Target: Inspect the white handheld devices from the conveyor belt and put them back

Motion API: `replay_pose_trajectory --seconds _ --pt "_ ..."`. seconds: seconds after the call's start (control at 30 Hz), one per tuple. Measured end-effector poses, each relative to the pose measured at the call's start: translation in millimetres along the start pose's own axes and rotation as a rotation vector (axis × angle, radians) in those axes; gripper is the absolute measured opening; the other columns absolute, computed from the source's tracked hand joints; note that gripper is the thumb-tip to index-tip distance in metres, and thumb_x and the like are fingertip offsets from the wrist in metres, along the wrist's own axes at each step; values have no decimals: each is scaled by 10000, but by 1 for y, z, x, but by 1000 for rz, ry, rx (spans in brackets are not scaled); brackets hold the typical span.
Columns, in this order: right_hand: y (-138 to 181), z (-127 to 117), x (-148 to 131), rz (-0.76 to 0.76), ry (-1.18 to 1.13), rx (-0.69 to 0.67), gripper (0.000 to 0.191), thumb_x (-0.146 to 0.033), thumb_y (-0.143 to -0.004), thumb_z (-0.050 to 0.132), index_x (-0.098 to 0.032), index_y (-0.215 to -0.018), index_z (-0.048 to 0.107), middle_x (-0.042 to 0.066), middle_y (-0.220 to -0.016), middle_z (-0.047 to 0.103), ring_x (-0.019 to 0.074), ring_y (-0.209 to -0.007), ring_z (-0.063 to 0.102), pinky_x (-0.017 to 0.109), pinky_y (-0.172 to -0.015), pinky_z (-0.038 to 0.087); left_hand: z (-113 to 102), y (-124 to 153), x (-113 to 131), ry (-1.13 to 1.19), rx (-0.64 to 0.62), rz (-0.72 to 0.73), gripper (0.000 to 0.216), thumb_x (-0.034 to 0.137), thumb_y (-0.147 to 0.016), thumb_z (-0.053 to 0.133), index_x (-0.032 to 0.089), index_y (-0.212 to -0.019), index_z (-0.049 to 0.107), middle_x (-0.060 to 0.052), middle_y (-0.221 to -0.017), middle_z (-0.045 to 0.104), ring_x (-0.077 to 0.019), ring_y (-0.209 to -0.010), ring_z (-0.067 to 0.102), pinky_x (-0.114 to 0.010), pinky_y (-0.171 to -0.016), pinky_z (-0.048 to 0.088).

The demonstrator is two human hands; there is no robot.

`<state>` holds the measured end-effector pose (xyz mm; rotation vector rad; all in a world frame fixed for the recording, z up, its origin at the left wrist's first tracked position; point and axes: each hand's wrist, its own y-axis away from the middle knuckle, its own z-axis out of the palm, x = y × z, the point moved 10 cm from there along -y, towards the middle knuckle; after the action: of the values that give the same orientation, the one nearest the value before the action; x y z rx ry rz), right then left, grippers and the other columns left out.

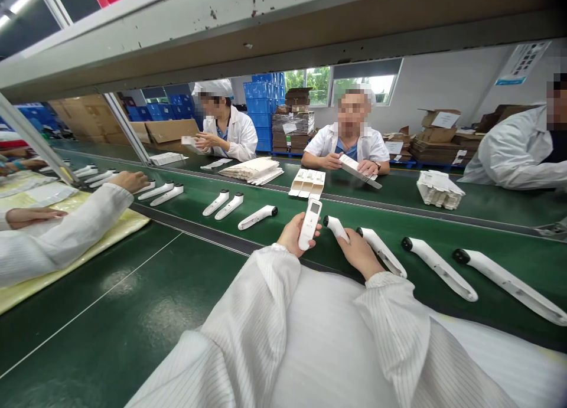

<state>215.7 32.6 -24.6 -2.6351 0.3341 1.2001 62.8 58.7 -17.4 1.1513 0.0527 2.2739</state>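
My left hand (290,233) is closed around a white infrared thermometer (309,225), its small grey screen facing up toward me. Just to the right, my right hand (361,251) has its fingers on a second white thermometer (336,227) with a black round tip, over the green belt. Beyond that hand lie more thermometers, one close by (381,251), one further right (440,269) and a third at the edge (509,281). Their battery hollows look open. Another thermometer (257,217) rests on the belt to the left of my left hand.
A conveyor belt (195,225) crosses in front of me. Small open boxes (307,183) and flat cartons (252,170) lie on its far side, where co-workers handle white boxes. A co-worker's hand (130,182) reaches in from the left. A metal shelf beam (177,59) hangs overhead.
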Motion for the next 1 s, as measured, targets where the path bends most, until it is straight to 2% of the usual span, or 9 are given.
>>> replay_pose_trajectory --seconds 0.13,0.2,0.33,0.43,0.53,0.63,0.73,0.87,1.0 --pt "8 -15 -32 -255 -85 161 345 -352 -783 483 -171 -1053 601 144 -1131 576 284 -1046 537 442 -939 383 2 0 -11 -54 63 14 211 315 -814 559 130 -912 586 -55 -731 599 -112 -579 544 -179 -424 352" --pt "12 -8 -44 -286 -326 64 358 -430 -769 530 -199 -1032 605 109 -1080 596 257 -975 572 417 -887 434 9 -1 -11 -63 32 73 195 223 -757 622 148 -932 583 -40 -754 605 -117 -635 567 -195 -518 425" --pt "20 18 -49 -104 -792 -221 386 -466 -688 644 -229 -989 597 46 -963 629 218 -857 600 358 -727 498 15 -2 -5 -225 -25 169 225 191 -759 562 163 -980 589 -68 -862 630 -191 -826 608 -324 -732 496" --pt "25 22 -48 -24 -929 -299 346 -444 -677 671 -233 -945 613 19 -946 622 195 -886 577 302 -690 486 -6 1 29 -758 164 341 221 204 -800 498 178 -987 614 -106 -1038 630 -249 -1058 552 -422 -915 429" --pt "25 22 -44 12 -960 -327 300 -449 -705 655 -232 -911 627 11 -912 616 175 -861 562 267 -664 469 -30 14 73 -1465 476 493 388 125 -797 462 205 -1162 563 -103 -1367 456 -279 -1336 280 -540 -1078 179" --pt "26 24 -41 42 -963 -342 289 -460 -718 647 -237 -901 630 6 -882 621 167 -834 562 260 -660 462 -77 16 88 -1778 687 217 500 174 -839 417 227 -1337 409 -88 -1490 275 -293 -1390 139 -641 -1043 111" --pt "27 24 -41 53 -967 -349 273 -477 -722 644 -231 -837 619 4 -867 625 166 -831 567 256 -659 460 -106 16 92 -1813 746 52 524 267 -885 366 213 -1402 305 -101 -1508 224 -303 -1392 124 -649 -1020 158" --pt "29 22 -42 71 -958 -338 283 -500 -733 628 -226 -794 597 15 -891 639 177 -849 581 263 -654 464 -103 11 93 -1793 700 128 508 216 -842 445 169 -1345 389 -169 -1399 399 -335 -1312 303 -574 -1004 259" --pt "29 25 -42 74 -945 -361 272 -494 -761 600 -236 -848 599 29 -938 671 192 -880 609 296 -707 480 -94 11 89 -1325 650 239 434 115 -758 498 139 -1191 508 -173 -1219 538 -303 -1190 447 -432 -962 367"
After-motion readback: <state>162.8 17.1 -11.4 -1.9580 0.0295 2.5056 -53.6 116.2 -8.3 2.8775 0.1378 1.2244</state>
